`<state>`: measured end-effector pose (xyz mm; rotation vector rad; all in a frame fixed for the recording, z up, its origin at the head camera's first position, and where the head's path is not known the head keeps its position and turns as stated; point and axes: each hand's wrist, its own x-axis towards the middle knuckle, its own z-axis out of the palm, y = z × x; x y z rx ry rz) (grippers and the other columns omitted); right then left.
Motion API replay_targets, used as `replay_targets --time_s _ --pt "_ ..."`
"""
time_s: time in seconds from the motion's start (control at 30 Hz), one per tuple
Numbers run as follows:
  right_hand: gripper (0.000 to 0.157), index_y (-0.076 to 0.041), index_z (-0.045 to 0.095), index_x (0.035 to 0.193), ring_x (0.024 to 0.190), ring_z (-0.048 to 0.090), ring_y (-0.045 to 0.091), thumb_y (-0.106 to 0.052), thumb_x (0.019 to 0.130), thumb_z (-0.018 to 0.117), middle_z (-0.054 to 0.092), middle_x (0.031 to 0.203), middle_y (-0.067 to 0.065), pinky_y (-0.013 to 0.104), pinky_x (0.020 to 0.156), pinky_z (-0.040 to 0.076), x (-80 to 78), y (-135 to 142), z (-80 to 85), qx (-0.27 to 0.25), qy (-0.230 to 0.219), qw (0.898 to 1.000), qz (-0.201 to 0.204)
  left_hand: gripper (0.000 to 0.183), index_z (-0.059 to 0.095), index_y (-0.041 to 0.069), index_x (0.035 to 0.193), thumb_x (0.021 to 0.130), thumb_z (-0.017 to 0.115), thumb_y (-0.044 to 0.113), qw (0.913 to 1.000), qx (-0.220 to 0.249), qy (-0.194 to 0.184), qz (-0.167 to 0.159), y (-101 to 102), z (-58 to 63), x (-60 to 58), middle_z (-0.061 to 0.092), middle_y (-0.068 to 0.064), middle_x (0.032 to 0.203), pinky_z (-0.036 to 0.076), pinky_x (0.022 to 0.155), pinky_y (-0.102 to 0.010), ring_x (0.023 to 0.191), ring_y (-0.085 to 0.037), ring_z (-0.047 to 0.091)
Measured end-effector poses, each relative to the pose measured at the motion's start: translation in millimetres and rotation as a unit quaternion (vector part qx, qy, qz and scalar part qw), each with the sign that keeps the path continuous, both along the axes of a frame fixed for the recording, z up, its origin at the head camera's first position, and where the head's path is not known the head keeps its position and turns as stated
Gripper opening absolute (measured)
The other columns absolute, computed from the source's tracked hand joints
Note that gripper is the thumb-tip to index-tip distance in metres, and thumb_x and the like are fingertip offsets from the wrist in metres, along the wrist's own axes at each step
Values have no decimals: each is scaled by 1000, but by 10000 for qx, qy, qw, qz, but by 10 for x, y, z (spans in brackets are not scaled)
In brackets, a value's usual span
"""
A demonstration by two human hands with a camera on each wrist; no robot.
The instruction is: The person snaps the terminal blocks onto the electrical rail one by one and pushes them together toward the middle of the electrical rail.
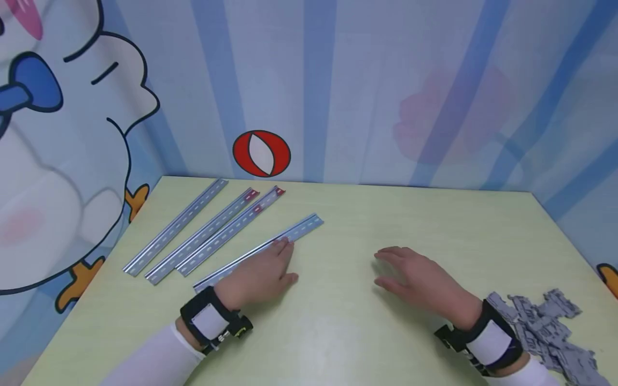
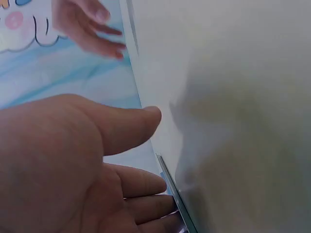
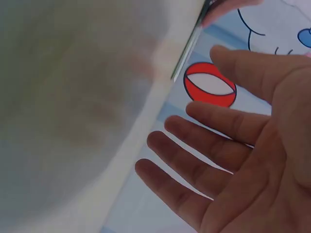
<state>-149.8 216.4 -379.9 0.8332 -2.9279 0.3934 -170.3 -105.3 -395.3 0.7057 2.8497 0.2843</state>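
Note:
Fingertips of my left hand (image 1: 260, 273) rest on a grey strip (image 1: 305, 226) printed like a road with white dashes. In the left wrist view, the fingers (image 2: 146, 187) lie straight against that thin strip (image 2: 176, 194), thumb apart. To its left lie three more road strips: one plain (image 1: 176, 226), one with a red patch near its far end (image 1: 203, 238), and one with two red patches (image 1: 227, 241). My right hand (image 1: 425, 279) hovers over the table, holding nothing; its fingers are spread and nearly straight in the right wrist view.
A pile of grey moulded pieces (image 1: 545, 327) sits at the table's right, beside my right wrist. The pale yellow table (image 1: 347, 332) meets a printed cloth backdrop (image 1: 347, 96) along its far and side edges.

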Motion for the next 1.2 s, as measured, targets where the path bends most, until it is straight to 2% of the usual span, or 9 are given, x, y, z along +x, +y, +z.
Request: replay_targets --time_s 0.23,0.37,0.5,0.63,0.77,0.87,1.03,1.1,1.2 --pt "51 3 62 127 117 63 33 -21 85 76 66 126 20 45 94 53 16 -124 -130 -133 297 9993 172 69 28 4 154 101 47 44 9965 -115 29 -830 299 25 318 26 -13 162 31 118 -41 149 -25 24" --pt "54 4 61 127 116 62 33 -17 82 80 64 126 21 44 94 54 19 -160 -115 7 325 9989 331 68 30 8 154 100 46 45 9928 -217 110 -1170 443 31 508 27 -9 163 35 115 -39 149 -21 27" --pt "48 2 67 119 107 64 30 -15 77 83 67 117 17 41 89 56 5 -155 -114 216 388 9974 575 67 31 10 154 100 47 46 9878 -290 180 -1521 564 36 678 28 -7 163 39 113 -36 148 -20 28" --pt "39 -5 74 109 96 62 21 -15 73 86 68 104 9 35 81 57 12 -113 -118 309 425 9957 768 65 36 9 152 100 49 46 9793 -336 467 -1938 631 42 794 34 -6 160 43 110 -32 146 -17 32" --pt "32 -9 76 105 90 61 15 -16 75 85 67 100 4 30 75 57 72 -34 -105 291 45 9963 809 62 42 10 148 98 56 42 9723 -288 760 -2191 607 50 848 42 -6 156 44 109 -30 143 -16 39" --pt "30 -11 77 104 86 61 12 -18 75 85 66 98 1 28 72 56 141 35 -86 303 -174 9962 803 58 48 13 144 94 64 37 9745 11 844 -2081 521 46 859 46 -8 152 47 106 -31 137 -17 46" --pt "31 -14 78 103 84 61 10 -20 74 85 67 96 -1 28 70 55 257 126 -56 406 -147 9966 705 45 62 15 131 88 73 24 9799 712 1094 -1511 319 20 864 59 -6 135 51 97 -31 121 -18 56" --pt "31 -14 78 103 83 61 9 -20 73 85 67 96 -1 27 69 55 297 152 -52 446 -124 9967 659 42 64 13 128 88 73 24 9843 641 1067 -1251 237 25 891 61 -4 131 51 97 -31 119 -18 56" --pt "32 -13 78 102 82 60 10 -20 73 86 67 96 -1 28 68 55 351 183 -46 492 -59 9968 624 54 56 11 138 91 69 34 9936 122 479 -1014 116 69 973 54 -6 144 46 106 -36 133 -21 49"
